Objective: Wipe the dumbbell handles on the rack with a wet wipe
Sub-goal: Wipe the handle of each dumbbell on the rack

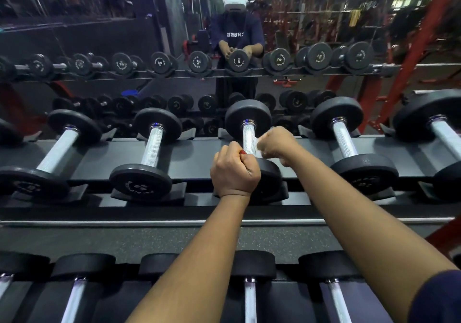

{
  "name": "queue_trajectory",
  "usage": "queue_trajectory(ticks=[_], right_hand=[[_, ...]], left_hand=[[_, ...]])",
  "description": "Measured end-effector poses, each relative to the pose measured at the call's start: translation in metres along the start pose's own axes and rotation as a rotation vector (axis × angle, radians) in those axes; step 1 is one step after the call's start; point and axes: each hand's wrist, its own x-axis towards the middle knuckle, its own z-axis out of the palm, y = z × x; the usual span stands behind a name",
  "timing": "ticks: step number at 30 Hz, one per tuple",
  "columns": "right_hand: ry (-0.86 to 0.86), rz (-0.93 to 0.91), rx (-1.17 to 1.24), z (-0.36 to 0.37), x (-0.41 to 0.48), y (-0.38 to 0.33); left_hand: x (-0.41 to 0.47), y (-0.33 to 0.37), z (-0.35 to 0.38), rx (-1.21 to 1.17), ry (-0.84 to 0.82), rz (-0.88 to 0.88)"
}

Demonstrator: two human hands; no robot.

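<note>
Bit of a messy view from my end: both fists are bunched over the near half of the handle [248,135], so I only see its far stretch of knurled metal. The wet wipe [259,151] is just a white scrap poking out by the right hand [277,144], whose fingers are curled tight round it against the handle's right side. The left hand [235,170] is balled up too, thumb against the handle's left side, but whether it's got the wipe, the bar or nothing I honestly can't tell. It also covers part of the dumbbell's near head [270,178]. The dumbbell [248,120] sits mid-row on the upper shelf of the rack [199,153], with its long axis running straight away from me, far head toward the mirror [99,35] (reflections there are too murky to help). There's bare shelf on either side before the left neighbour [152,145] and the right neighbour [345,143], which both lie roughly the same way but fan out with the wide lens. The outermost dumbbells are cut off at the frame edges. The lower row [249,295] runs under my forearms, handles chopped by the bottom edge.
</note>
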Motion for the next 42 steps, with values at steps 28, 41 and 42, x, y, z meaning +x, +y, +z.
queue_trajectory(ticks=[28, 41, 42], right_hand=[[0.467, -0.476, -0.359, 0.025, 0.03, -0.014], [0.005, 0.27, 1.107, 0.031, 0.013, -0.007], [0.014, 0.256, 1.106, 0.03, 0.012, -0.007]], left_hand=[[0.0, 0.001, 0.002, 0.013, -0.009, 0.017], [0.001, 0.001, 0.0, 0.042, -0.029, 0.035], [0.0, 0.001, 0.0, 0.04, -0.028, 0.034]])
